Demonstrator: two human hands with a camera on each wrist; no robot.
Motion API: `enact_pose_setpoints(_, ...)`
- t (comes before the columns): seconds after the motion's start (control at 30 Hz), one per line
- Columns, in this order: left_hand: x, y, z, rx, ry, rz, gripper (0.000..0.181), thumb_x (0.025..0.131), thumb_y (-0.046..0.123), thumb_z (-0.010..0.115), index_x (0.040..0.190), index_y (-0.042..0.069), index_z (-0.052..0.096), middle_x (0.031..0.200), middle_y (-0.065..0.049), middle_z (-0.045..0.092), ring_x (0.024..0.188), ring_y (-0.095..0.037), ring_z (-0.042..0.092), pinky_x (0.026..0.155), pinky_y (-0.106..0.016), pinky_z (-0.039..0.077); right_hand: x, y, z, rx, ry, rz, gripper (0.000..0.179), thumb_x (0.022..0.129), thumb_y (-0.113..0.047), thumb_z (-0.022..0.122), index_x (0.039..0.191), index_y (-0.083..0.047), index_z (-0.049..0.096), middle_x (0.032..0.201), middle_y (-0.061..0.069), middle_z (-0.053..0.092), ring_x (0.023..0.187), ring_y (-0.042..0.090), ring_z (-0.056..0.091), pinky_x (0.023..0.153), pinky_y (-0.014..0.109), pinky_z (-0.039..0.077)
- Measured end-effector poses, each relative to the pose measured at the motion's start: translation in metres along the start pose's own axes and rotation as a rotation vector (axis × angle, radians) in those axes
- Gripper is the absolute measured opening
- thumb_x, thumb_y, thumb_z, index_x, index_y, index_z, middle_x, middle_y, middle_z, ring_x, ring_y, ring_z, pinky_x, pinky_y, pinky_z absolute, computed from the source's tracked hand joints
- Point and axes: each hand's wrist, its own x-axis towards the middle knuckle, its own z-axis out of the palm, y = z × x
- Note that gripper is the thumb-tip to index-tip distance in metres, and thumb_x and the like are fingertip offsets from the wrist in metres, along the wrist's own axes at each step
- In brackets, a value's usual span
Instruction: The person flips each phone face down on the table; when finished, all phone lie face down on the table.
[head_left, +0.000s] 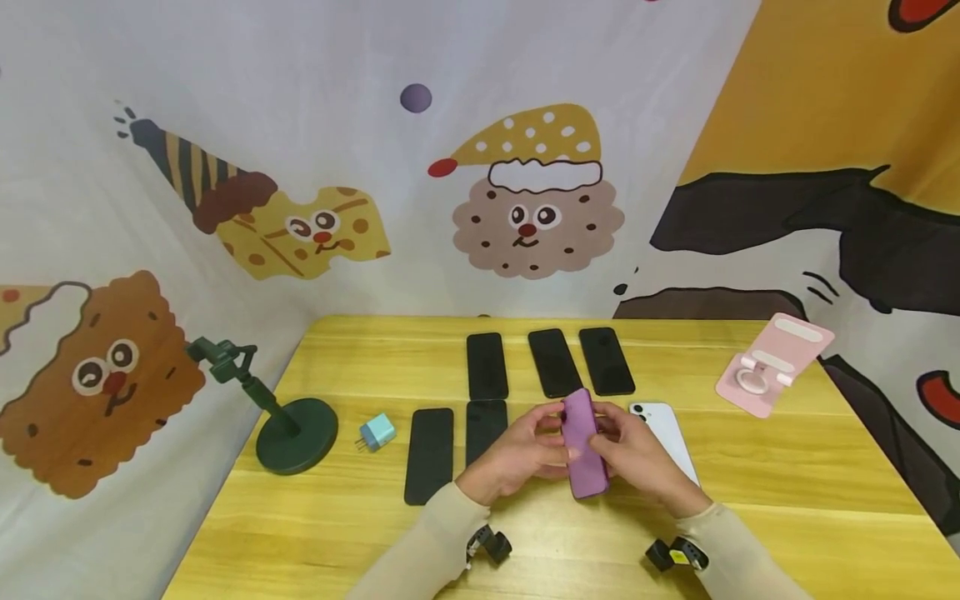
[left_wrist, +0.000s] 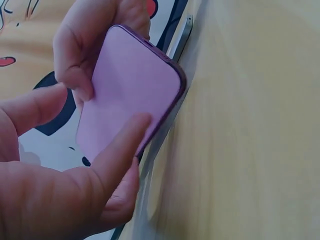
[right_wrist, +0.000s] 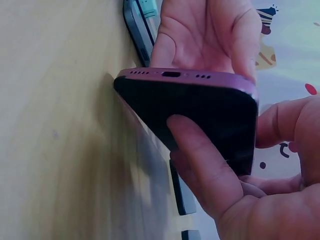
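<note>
A purple smartphone [head_left: 585, 446] is held tilted over the table between both hands. Its plain purple back [left_wrist: 130, 85] shows in the left wrist view; its black screen [right_wrist: 215, 117] and the charging port on its end show in the right wrist view. The left hand [head_left: 528, 450] holds the phone's left side, one digit lying across the back. From the right side the right hand [head_left: 641, 454] grips it, with a fingertip against the screen. Just beyond the right hand lies a white smartphone [head_left: 670, 429], partly covered. Another black phone [head_left: 486, 423] lies partly behind the left hand.
Three black phones [head_left: 487, 367] lie toward the back of the wooden table [head_left: 300, 542]. Left of the hands are another black phone [head_left: 430, 454], a light-blue charger plug [head_left: 378, 431] and a dark green stand [head_left: 296, 437]. A pink phone stand [head_left: 772, 367] occupies the back right.
</note>
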Motion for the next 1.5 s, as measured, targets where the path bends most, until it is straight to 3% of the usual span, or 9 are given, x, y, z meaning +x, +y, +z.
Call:
enact_pose_setpoints(0.3, 0.002, -0.004, -0.003, -0.037, 0.042, 0.024, 0.073, 0.094, -0.004, 0.073, 0.158, 0.012, 0.043, 0.142, -0.019, 0.052, 0.107, -0.026, 0.068, 0.088, -0.051, 0.064, -0.006, -0.009, -0.005, -0.063, 0.047, -0.056, 0.060, 0.102, -0.008, 0.063, 0.156, 0.005, 0.040, 0.142, 0.030, 0.061, 0.117, 0.034, 0.070, 0.083, 0.039, 0.065)
enact_pose_setpoints(0.5, 0.004, -0.008, -0.007, -0.069, 0.010, 0.011, 0.076, 0.097, 0.000, 0.072, 0.162, 0.017, 0.038, 0.139, -0.019, 0.052, 0.107, -0.029, 0.069, 0.084, -0.048, 0.065, -0.007, -0.013, -0.006, -0.019, 0.052, -0.070, 0.059, 0.101, -0.006, 0.065, 0.155, 0.001, 0.042, 0.134, 0.028, 0.062, 0.104, 0.030, 0.070, 0.070, 0.036, 0.064)
enact_pose_setpoints(0.73, 0.004, -0.007, -0.009, -0.075, 0.005, 0.002, 0.075, 0.099, -0.001, 0.068, 0.164, 0.023, 0.040, 0.131, -0.018, 0.053, 0.107, -0.029, 0.067, 0.085, -0.052, 0.064, -0.008, -0.013, -0.008, 0.039, 0.031, -0.069, 0.059, 0.101, -0.004, 0.064, 0.155, 0.000, 0.041, 0.131, 0.030, 0.059, 0.100, 0.030, 0.070, 0.068, 0.038, 0.065)
enact_pose_setpoints(1.1, 0.005, -0.005, -0.010, 0.001, 0.018, 0.023, 0.080, 0.096, -0.004, 0.069, 0.163, 0.028, 0.041, 0.127, -0.015, 0.055, 0.099, -0.025, 0.068, 0.079, -0.043, 0.065, -0.003, -0.003, -0.019, 0.055, 0.011, -0.041, 0.068, 0.097, -0.009, 0.074, 0.156, 0.000, 0.043, 0.120, 0.027, 0.061, 0.089, 0.026, 0.074, 0.066, 0.042, 0.066)
enact_pose_setpoints(1.27, 0.010, -0.007, -0.008, 0.040, 0.047, 0.036, 0.083, 0.095, -0.010, 0.068, 0.162, 0.032, 0.043, 0.120, -0.014, 0.058, 0.090, -0.023, 0.069, 0.076, -0.040, 0.066, 0.000, 0.003, -0.025, 0.026, 0.023, -0.025, 0.070, 0.096, -0.009, 0.076, 0.157, 0.001, 0.043, 0.111, 0.023, 0.062, 0.084, 0.024, 0.071, 0.066, 0.040, 0.066)
enact_pose_setpoints(1.5, 0.019, -0.010, -0.005, 0.145, 0.077, 0.037, 0.083, 0.095, -0.010, 0.070, 0.162, 0.031, 0.043, 0.114, -0.013, 0.059, 0.083, -0.021, 0.070, 0.077, -0.041, 0.066, 0.004, 0.014, -0.029, -0.020, 0.023, 0.010, 0.073, 0.096, -0.012, 0.077, 0.159, 0.001, 0.041, 0.111, 0.021, 0.063, 0.086, 0.025, 0.070, 0.069, 0.039, 0.066)
